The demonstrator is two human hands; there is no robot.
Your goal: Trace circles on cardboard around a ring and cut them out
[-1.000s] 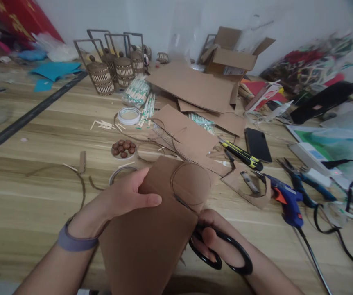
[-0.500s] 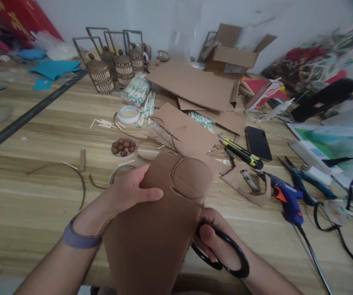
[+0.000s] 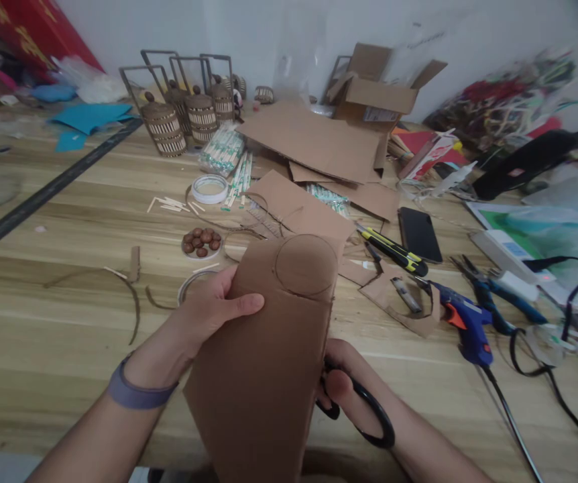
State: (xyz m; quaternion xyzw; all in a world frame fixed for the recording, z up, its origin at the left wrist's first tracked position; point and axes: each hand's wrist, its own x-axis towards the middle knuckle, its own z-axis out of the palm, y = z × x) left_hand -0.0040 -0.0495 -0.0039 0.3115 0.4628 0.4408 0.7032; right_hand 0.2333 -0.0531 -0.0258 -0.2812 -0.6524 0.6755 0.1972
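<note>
A large brown cardboard sheet (image 3: 263, 362) is held up in front of me, tilted, with a drawn circle (image 3: 306, 265) near its top edge. My left hand (image 3: 213, 305) grips its left side, thumb lying on the face and the fingers hidden behind. At the right edge my right hand (image 3: 347, 382) is closed on black-handled scissors (image 3: 382, 429). Their blades are out of sight behind the cardboard. A short line or slit runs in from the right edge just below the circle; I cannot tell which.
Beyond lie a dish of brown balls (image 3: 201, 243), a tape roll (image 3: 210, 188) and cardboard pieces (image 3: 314, 137). To the right are a yellow-black utility knife (image 3: 392, 248), a phone (image 3: 420, 233), pliers (image 3: 495, 295) and a blue glue gun (image 3: 470, 329) with its cable. Small lidded baskets (image 3: 163, 124) stand at the back left.
The cardboard has tilted and its circle has shifted slightly up and left. My right hand with the scissors has moved a little left, and less of the handles shows.
</note>
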